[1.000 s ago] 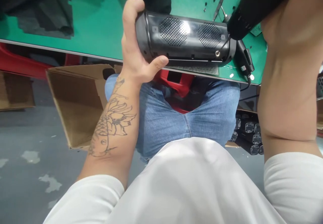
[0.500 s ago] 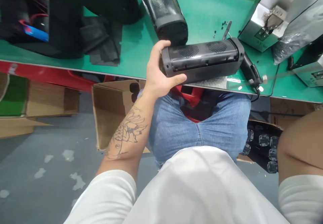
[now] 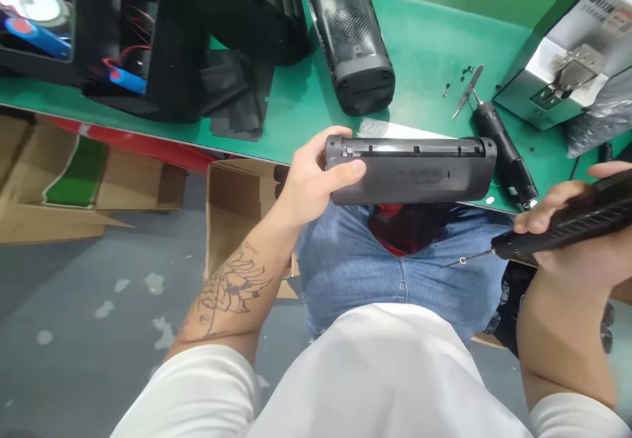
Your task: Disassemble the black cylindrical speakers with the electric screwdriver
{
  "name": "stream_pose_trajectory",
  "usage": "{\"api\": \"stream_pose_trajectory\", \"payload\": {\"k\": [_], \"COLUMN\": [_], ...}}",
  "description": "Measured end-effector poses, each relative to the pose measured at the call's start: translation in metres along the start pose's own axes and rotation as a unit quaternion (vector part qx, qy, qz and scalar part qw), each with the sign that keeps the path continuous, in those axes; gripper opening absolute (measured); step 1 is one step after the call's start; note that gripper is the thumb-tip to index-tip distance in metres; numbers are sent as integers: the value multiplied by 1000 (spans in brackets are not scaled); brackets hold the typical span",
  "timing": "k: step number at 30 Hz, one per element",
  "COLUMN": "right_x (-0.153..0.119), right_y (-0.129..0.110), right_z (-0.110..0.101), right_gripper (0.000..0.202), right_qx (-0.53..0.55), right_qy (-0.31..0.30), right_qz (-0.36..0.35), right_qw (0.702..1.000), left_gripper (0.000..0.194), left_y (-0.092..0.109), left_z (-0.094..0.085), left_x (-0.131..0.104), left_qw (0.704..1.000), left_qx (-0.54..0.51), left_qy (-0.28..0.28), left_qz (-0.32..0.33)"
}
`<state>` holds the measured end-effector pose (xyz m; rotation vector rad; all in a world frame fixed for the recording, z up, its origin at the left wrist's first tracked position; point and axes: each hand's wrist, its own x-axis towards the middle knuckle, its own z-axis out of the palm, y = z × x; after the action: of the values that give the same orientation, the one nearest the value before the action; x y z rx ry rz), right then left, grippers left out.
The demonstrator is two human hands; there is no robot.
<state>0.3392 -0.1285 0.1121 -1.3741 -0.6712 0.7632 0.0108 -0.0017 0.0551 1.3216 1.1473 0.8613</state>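
Observation:
My left hand (image 3: 316, 178) grips the left end of a long black speaker housing (image 3: 409, 174) over the table's front edge, its slotted long side facing up and its flat side toward me. On the right, my right hand (image 3: 567, 227) is wrapped round a black electric screwdriver (image 3: 592, 211), whose thin bit with a small ring points left over my thigh. The bit is apart from the housing. A second black screwdriver (image 3: 506, 155) lies on the green table, just right of the housing, by a metal tweezer-like tool (image 3: 467, 92) and small black screws (image 3: 467, 70).
Another black speaker (image 3: 353, 49) lies behind the housing. At the left stand open black casings (image 3: 182, 49) with wires and blue cells, near dark cloth-like sheets (image 3: 241, 95). A silver box (image 3: 557, 62) is at the back right. Cardboard boxes (image 3: 232, 220) stand below the table edge (image 3: 187, 138).
The housing has tipped, so its perforated face no longer shows and its flat side faces me. My right hand has come into view with a screwdriver. The camera view has shifted left.

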Motion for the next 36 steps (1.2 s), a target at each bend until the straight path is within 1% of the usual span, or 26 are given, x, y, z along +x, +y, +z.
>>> {"api": "stream_pose_trajectory", "payload": {"k": [2, 3, 5, 9, 11, 15, 18, 21, 26, 29, 34, 36], "right_x": [-3, -2, 0, 3, 2, 0, 0, -1, -5, -5, -2, -4], "right_y": [22, 29, 39, 49, 52, 57, 58, 57, 54, 53, 58, 60], "right_z": [6, 7, 6, 6, 8, 13, 13, 13, 14, 14, 15, 19], "right_gripper": [86, 86, 91, 97, 96, 85, 79, 79, 82, 81, 71, 70], "right_qx": [-22, -23, -14, -13, -9, -4, 9, 25, 22, 31, 105, 133], "right_qy": [-12, -11, -12, -20, -27, -56, -87, -94, -91, -100, -173, -178], "right_qz": [-58, -61, -35, 19, 21, -1, -1, 13, 46, 55, 60, 81], "right_qw": [998, 998, 999, 1000, 999, 998, 996, 995, 995, 993, 977, 972], "left_gripper": [80, 79, 78, 77, 77, 75, 78, 80, 78, 76, 77, 76], "left_y": [1, 2, 3, 6, 8, 14, 18, 21, 23, 24, 25, 24], "left_z": [-1, -2, -2, -2, -2, -2, -2, -3, -5, -6, -8, -11], "left_x": [-2, -3, -3, -3, -4, -7, -11, -15, -19, -16, -5, 0], "left_qw": [1000, 1000, 1000, 999, 999, 999, 998, 998, 997, 997, 996, 997], "left_qx": [4, 2, -4, -4, -5, -1, -2, 3, 14, 4, -12, -16], "left_qy": [-7, -9, -10, -12, -13, -19, -11, 0, -5, -2, -3, 0], "left_qz": [-6, -10, -17, -29, -36, -50, -62, -70, -75, -79, -83, -82]}}
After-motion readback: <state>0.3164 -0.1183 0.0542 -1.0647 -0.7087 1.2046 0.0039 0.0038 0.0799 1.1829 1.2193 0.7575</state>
